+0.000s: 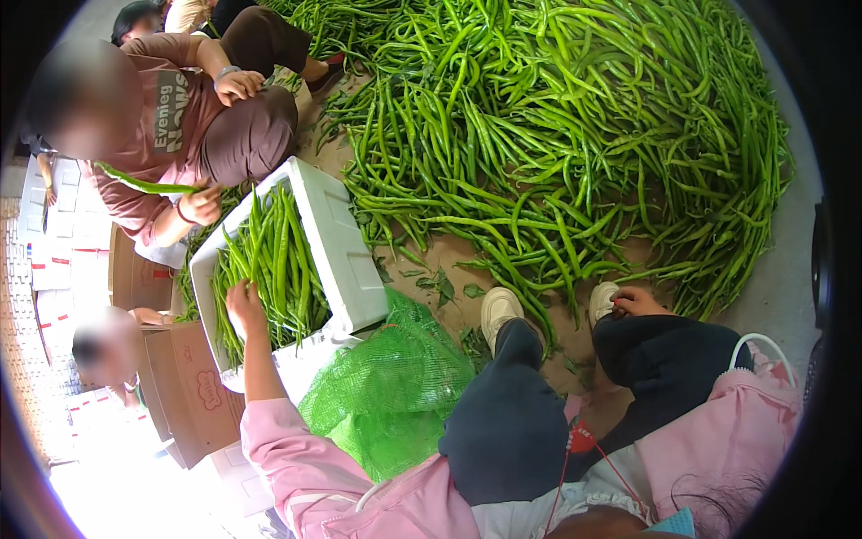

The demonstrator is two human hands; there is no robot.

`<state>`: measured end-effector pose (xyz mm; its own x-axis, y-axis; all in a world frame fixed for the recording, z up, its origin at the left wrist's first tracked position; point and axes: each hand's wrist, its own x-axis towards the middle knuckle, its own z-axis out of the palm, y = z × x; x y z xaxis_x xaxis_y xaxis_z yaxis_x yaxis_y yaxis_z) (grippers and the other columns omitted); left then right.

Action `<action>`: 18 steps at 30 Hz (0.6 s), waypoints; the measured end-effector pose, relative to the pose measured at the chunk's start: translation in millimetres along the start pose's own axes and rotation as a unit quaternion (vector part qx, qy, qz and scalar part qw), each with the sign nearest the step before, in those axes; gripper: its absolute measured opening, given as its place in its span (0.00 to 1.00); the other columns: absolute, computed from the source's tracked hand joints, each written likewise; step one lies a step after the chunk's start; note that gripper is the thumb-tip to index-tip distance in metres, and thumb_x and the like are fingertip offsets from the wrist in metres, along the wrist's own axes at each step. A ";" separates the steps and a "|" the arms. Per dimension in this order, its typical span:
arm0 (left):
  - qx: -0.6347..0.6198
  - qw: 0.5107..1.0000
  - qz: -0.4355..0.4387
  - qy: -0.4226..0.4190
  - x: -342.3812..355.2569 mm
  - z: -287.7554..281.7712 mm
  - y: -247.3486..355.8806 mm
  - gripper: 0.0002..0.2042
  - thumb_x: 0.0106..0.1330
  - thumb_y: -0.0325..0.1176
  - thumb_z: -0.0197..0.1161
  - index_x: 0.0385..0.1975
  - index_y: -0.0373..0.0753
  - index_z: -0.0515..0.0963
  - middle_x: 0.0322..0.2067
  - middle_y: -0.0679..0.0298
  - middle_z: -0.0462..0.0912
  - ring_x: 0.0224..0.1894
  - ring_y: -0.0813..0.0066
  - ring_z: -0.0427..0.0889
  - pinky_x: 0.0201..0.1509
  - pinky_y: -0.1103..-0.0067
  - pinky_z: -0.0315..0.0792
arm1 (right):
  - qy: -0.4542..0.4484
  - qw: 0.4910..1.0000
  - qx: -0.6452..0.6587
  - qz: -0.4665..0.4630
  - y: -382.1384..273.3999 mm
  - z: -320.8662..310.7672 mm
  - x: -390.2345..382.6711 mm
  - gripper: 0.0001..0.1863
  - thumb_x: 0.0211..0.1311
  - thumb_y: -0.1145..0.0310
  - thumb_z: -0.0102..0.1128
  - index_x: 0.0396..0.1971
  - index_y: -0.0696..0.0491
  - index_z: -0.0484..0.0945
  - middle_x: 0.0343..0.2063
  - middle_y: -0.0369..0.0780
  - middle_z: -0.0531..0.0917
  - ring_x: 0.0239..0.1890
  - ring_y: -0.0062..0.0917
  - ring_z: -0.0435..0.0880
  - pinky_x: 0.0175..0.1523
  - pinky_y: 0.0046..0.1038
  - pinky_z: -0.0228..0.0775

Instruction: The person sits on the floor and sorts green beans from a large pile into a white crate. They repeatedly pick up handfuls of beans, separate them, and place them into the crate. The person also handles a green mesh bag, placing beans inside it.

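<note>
My left hand (245, 310) reaches to the white foam box (348, 256), its loosely bent fingers resting on the long green chillies (278, 251) packed inside. My right hand (630, 302) is low by my right shoe (600, 296), beside my knee, with fingers curled; whatever they may hold is hidden. A big heap of green chillies (575, 126) spreads over brown ground ahead of my feet. Crumpled green mesh (377, 386) lies between the box and my left leg.
A co-worker in a brown top (171, 108) sits left of the box, holding one chilli (139, 180). Other people (135, 22) are behind and at the left (99, 350), among cardboard boxes (184, 395) and white boxes (49, 269). Loose leaves (440, 287) litter the ground.
</note>
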<state>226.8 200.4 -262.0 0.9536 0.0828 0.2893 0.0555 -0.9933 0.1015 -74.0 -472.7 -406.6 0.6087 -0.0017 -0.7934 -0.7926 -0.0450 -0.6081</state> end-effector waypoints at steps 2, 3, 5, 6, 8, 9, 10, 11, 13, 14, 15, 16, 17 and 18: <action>0.024 0.993 -0.020 -0.110 10.5 5.5 21.7 0.10 0.56 0.34 0.59 0.36 0.40 0.77 0.34 0.59 0.77 0.35 0.66 0.77 0.40 0.72 0.70 | 0.008 1.000 -0.001 -0.007 -0.1 1.4 -1.0 0.10 0.59 0.73 0.49 0.39 0.60 0.72 0.27 0.38 0.77 0.24 0.17 0.73 0.27 0.20 0.65; 0.051 0.985 -0.019 -0.164 18.1 14.8 20.8 0.10 0.56 0.36 0.58 0.35 0.41 0.78 0.36 0.59 0.78 0.37 0.66 0.77 0.40 0.72 0.70 | 0.011 1.000 -0.003 -0.013 -2.2 2.0 0.3 0.10 0.59 0.73 0.49 0.38 0.60 0.72 0.26 0.38 0.77 0.24 0.17 0.73 0.27 0.20 0.65; 0.013 0.815 0.579 -0.006 73.2 -9.4 72.2 0.15 0.56 0.33 0.57 0.44 0.41 0.72 0.46 0.58 0.71 0.44 0.67 0.74 0.47 0.76 0.67 | 0.008 1.000 0.018 -0.004 -3.7 4.8 1.2 0.10 0.58 0.73 0.49 0.38 0.61 0.72 0.26 0.38 0.77 0.24 0.17 0.73 0.28 0.20 0.65; 0.007 0.599 0.799 0.063 97.8 -35.8 94.0 0.18 0.57 0.32 0.57 0.48 0.41 0.69 0.51 0.57 0.68 0.48 0.68 0.72 0.50 0.78 0.66 | -0.014 0.999 0.029 0.002 -3.4 16.7 16.4 0.10 0.58 0.73 0.49 0.38 0.61 0.72 0.26 0.39 0.77 0.24 0.18 0.73 0.28 0.20 0.66; 0.037 0.446 0.891 0.078 83.7 -40.2 104.5 0.20 0.57 0.31 0.56 0.51 0.39 0.65 0.53 0.59 0.66 0.51 0.69 0.70 0.53 0.78 0.64 | -0.007 1.000 0.018 -0.016 3.9 10.8 15.5 0.10 0.58 0.73 0.49 0.38 0.61 0.72 0.26 0.39 0.77 0.24 0.18 0.74 0.28 0.21 0.66; 0.058 0.373 0.919 0.118 78.1 -43.2 108.8 0.20 0.58 0.31 0.54 0.52 0.39 0.64 0.53 0.58 0.65 0.50 0.69 0.70 0.52 0.78 0.65 | -0.006 1.000 0.012 -0.025 7.0 8.2 16.5 0.10 0.58 0.74 0.49 0.38 0.61 0.72 0.26 0.39 0.77 0.24 0.18 0.74 0.28 0.21 0.66; 0.078 0.294 0.938 0.165 64.4 -32.8 111.8 0.21 0.59 0.31 0.53 0.53 0.38 0.62 0.53 0.58 0.65 0.49 0.69 0.70 0.52 0.79 0.65 | 0.003 1.000 0.013 -0.023 5.9 2.6 10.4 0.10 0.58 0.73 0.50 0.38 0.61 0.72 0.26 0.39 0.77 0.24 0.18 0.74 0.28 0.21 0.66; 0.090 0.215 0.950 0.206 45.0 -12.5 120.5 0.21 0.59 0.31 0.52 0.54 0.38 0.61 0.53 0.57 0.65 0.49 0.69 0.70 0.51 0.79 0.66 | 0.011 1.000 0.016 -0.012 12.7 -1.3 6.5 0.10 0.57 0.73 0.50 0.38 0.61 0.72 0.26 0.39 0.77 0.24 0.19 0.74 0.28 0.21 0.66; 0.126 0.051 0.950 0.280 15.4 -7.8 134.8 0.22 0.61 0.32 0.50 0.56 0.36 0.58 0.53 0.56 0.64 0.47 0.69 0.70 0.50 0.80 0.67 | 0.011 1.000 0.020 -0.008 16.7 -4.4 5.6 0.10 0.57 0.73 0.50 0.38 0.61 0.72 0.26 0.39 0.77 0.24 0.19 0.75 0.28 0.21 0.66; 0.148 -0.031 0.939 0.310 -1.8 19.3 93.8 0.23 0.62 0.32 0.48 0.57 0.36 0.56 0.53 0.56 0.63 0.46 0.69 0.70 0.49 0.80 0.67 | 0.003 1.000 0.019 -0.015 15.6 -2.1 8.6 0.10 0.57 0.73 0.50 0.38 0.61 0.72 0.26 0.39 0.77 0.24 0.19 0.75 0.28 0.21 0.66; 0.167 -0.111 0.920 0.335 -10.0 36.6 42.2 0.23 0.62 0.32 0.47 0.58 0.35 0.54 0.53 0.55 0.63 0.46 0.69 0.70 0.48 0.80 0.67 | -0.007 1.000 0.018 -0.019 14.4 1.1 12.0 0.10 0.57 0.73 0.50 0.38 0.61 0.72 0.26 0.39 0.77 0.24 0.18 0.74 0.28 0.21 0.66; 0.184 -0.191 0.896 0.357 -20.1 49.2 -11.0 0.24 0.63 0.32 0.46 0.58 0.35 0.53 0.53 0.55 0.63 0.45 0.69 0.70 0.48 0.81 0.68 | -0.013 0.999 0.029 -0.019 11.8 4.3 15.4 0.10 0.57 0.73 0.50 0.38 0.61 0.73 0.26 0.39 0.77 0.24 0.18 0.74 0.28 0.21 0.66; 0.319 -0.354 0.814 0.332 -17.7 44.6 -56.0 0.22 0.64 0.38 0.43 0.56 0.34 0.56 0.49 0.55 0.67 0.42 0.68 0.72 0.46 0.78 0.69 | -0.013 0.999 0.043 -0.016 12.5 4.2 15.2 0.10 0.57 0.73 0.50 0.38 0.61 0.73 0.26 0.39 0.77 0.24 0.18 0.74 0.28 0.21 0.65; 0.435 -0.500 0.691 0.289 -15.3 32.9 -94.0 0.23 0.65 0.44 0.39 0.54 0.33 0.59 0.46 0.55 0.71 0.39 0.66 0.74 0.44 0.75 0.70 | -0.016 0.998 0.057 -0.013 13.4 6.2 15.3 0.10 0.57 0.73 0.50 0.38 0.60 0.73 0.26 0.38 0.77 0.24 0.18 0.74 0.28 0.21 0.65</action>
<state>216.7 289.9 -307.3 0.1235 0.3546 -0.9268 0.8695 0.4114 0.2733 -75.5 -467.2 -427.1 0.6291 0.0298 -0.7768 -0.7765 0.0700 -0.6262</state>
